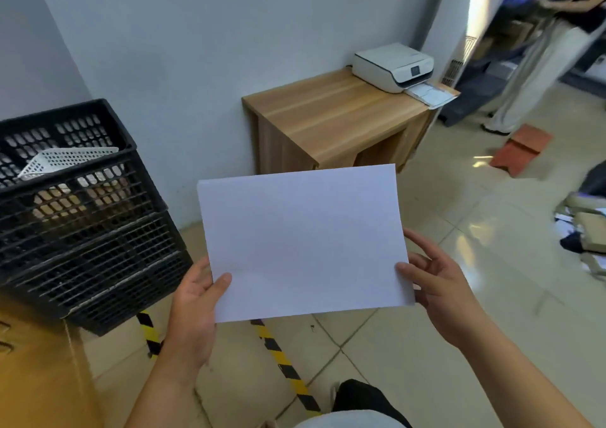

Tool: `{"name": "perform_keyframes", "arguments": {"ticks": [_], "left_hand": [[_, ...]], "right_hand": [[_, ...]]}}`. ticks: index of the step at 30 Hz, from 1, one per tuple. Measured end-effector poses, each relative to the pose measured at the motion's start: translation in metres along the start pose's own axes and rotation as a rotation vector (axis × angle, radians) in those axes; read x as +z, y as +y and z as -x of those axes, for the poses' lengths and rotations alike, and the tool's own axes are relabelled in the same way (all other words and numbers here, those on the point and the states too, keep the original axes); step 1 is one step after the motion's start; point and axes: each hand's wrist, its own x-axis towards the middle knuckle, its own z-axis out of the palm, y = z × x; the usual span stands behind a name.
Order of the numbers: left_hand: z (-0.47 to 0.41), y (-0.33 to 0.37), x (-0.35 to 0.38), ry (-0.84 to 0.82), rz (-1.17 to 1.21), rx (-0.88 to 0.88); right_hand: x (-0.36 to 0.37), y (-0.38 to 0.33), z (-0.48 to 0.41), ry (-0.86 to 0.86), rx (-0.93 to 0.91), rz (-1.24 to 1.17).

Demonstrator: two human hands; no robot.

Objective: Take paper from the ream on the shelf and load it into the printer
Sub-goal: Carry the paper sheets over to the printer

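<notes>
Holding position in mid-air at the centre of view is the white paper, landscape, blank on the visible face; whether it is one sheet or a thin stack cannot be determined. Left hand grips the lower left corner, thumb pressed on the upper face, remaining fingers hidden beneath. Right hand grips the lower right edge, thumb on the face, fingers spread behind and beside the edge. Both hands are closed on the paper.

Printer noted well beyond the paper, standing on the far right corner of a wooden cabinet set against the pale wall. Its front tray is extended and carries printed sheets. Printer and held paper are well apart.

Stacked black crates stand to the left, the upper one holding a white perforated basket, tilted. A cardboard box sits under them at lower left. Yellow-and-black hazard tape runs across the tiled floor below the paper.

A second person stands at upper right near a doorway. A red-brown folder lies on the floor near that person's feet. Further items at the right edge are too blurred to identify.
</notes>
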Motion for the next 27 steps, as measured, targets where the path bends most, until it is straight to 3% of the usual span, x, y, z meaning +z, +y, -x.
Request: {"name": "perform_keyframes", "arguments": {"ticks": [11, 15, 21, 27], "left_hand": [[-0.061, 0.008, 0.111, -0.154, -0.068, -0.005], [-0.085, 0.022, 0.175, -0.206, -0.068, 0.022], [-0.129, 0.049, 0.277, -0.202, -0.101, 0.163], [-0.167, 0.041, 0.359, -0.284, -0.233, 0.218]], "right_hand": [[-0.088, 0.004, -0.047, 0.115, -0.077, -0.052], [-0.139, -0.008, -0.086, 0.055, -0.084, -0.144], [-0.219, -0.036, -0.142, 0.076, -0.228, -0.31], [-0.28, -0.049, -0.196, 0.165, -0.285, -0.255]]}}
